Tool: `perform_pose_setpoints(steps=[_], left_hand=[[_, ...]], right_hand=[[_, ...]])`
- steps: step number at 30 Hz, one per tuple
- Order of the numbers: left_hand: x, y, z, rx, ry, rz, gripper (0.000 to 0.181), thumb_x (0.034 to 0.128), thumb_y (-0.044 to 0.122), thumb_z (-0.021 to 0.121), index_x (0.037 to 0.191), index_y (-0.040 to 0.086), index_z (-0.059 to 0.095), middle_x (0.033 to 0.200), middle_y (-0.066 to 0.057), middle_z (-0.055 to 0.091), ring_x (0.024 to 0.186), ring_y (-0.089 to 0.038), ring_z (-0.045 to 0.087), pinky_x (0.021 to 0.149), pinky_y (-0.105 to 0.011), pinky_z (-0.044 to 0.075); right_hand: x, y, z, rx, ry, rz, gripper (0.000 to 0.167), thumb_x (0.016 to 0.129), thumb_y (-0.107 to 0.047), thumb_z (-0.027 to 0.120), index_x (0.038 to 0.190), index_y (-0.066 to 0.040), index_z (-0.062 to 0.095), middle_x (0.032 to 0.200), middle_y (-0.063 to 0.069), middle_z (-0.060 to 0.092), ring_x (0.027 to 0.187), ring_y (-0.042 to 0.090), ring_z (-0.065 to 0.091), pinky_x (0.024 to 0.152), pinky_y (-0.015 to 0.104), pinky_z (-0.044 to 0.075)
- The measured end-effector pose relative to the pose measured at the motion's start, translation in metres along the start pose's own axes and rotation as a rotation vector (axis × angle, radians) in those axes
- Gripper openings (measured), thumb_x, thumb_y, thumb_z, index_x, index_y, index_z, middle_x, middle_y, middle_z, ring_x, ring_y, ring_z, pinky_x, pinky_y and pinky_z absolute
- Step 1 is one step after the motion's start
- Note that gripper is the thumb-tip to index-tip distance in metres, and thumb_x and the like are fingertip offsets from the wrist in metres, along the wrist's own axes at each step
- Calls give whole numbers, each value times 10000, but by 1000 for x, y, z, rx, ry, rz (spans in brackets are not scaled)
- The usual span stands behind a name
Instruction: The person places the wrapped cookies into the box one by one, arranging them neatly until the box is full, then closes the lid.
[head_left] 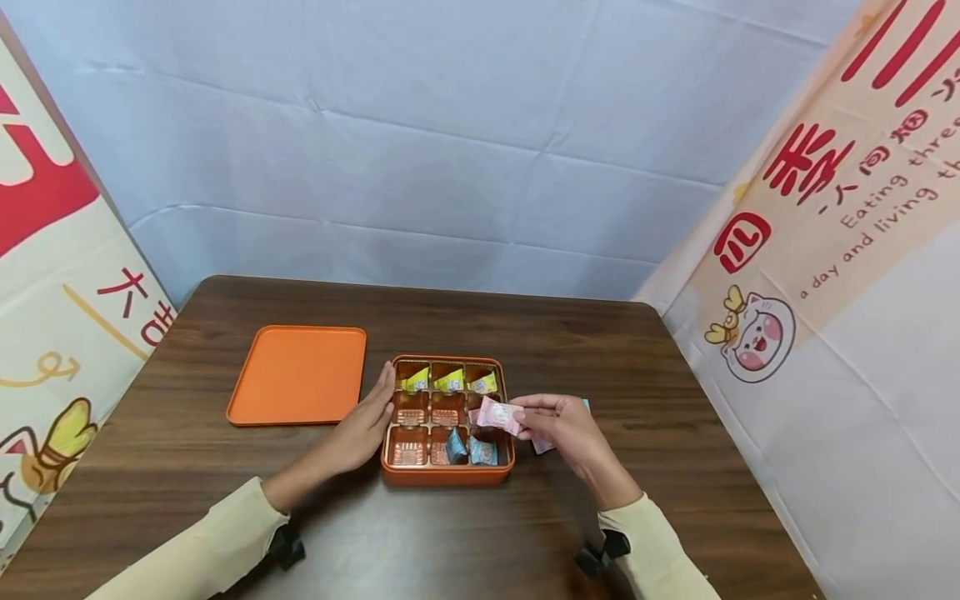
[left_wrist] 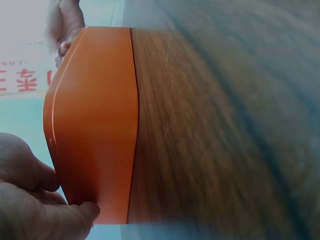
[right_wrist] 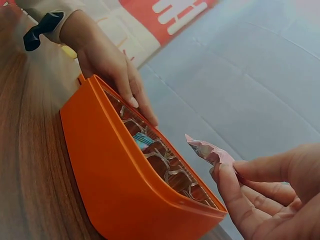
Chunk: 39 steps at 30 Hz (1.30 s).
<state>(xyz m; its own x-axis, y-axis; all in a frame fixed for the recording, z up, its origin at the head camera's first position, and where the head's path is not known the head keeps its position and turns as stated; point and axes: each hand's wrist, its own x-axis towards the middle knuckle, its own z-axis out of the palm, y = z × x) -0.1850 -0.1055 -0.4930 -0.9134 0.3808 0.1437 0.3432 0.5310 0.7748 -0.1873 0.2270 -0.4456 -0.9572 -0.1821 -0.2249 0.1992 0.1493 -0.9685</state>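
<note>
An orange box (head_left: 448,477) with a clear nine-compartment insert stands on the table. Yellow packets (head_left: 450,381) lie in its back row, blue packets (head_left: 482,452) in the middle and right front compartments. My left hand (head_left: 360,433) lies along the box's left side, fingers extended; the left wrist view shows its fingertips touching the orange wall (left_wrist: 95,125). Between thumb and fingers my right hand (right_wrist: 272,190) pinches a pink packet (right_wrist: 212,152), held above the middle row's right compartment. Part of another pink packet (head_left: 473,417) shows behind it.
An orange lid or tray (head_left: 300,375) lies flat left of the box. Partly under my right hand, a pink packet (head_left: 542,446) and a bit of blue show on the wooden table (head_left: 420,542). Pale cloth hangs behind, with printed banners at both sides.
</note>
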Motion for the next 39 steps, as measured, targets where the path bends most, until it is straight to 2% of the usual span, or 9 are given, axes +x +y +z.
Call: perform_pose_setpoints(steps=[13, 17, 25, 39], left_hand=[[1, 3, 0, -7, -10, -1, 580, 1097, 54, 367, 1571, -102, 72, 1658, -221, -37, 1520, -418, 74, 1187, -598, 147], [2, 1, 0, -2, -11, -1, 580, 1094, 47, 365, 1572, -102, 72, 1660, -222, -37, 1519, -413, 76, 1185, -600, 148], [1, 1, 1, -11, -7, 6, 583, 1094, 45, 368, 1570, -106, 68, 1658, -230, -37, 1516, -423, 79, 1184, -605, 148], [2, 2, 0, -20, -17, 6, 586, 1104, 71, 362, 1572, -101, 54, 1658, -212, -69, 1522, -410, 56, 1187, -596, 143]], right_hand=[[16, -3, 12, -46, -58, -14, 288, 941, -76, 718, 1190, 70, 710, 1147, 187, 713, 857, 201, 718, 823, 386, 600], [23, -6, 17, -44, -69, -9, 270, 939, -64, 715, 1179, 60, 719, 1113, 173, 724, 831, 203, 725, 823, 400, 600], [33, -9, 25, -15, -109, 0, 265, 933, -15, 706, 1181, 75, 709, 1082, 198, 730, 802, 202, 725, 761, 344, 609], [43, -15, 33, -112, -122, 8, 246, 927, -66, 732, 1153, 31, 739, 1041, 155, 762, 761, 169, 733, 760, 362, 610]])
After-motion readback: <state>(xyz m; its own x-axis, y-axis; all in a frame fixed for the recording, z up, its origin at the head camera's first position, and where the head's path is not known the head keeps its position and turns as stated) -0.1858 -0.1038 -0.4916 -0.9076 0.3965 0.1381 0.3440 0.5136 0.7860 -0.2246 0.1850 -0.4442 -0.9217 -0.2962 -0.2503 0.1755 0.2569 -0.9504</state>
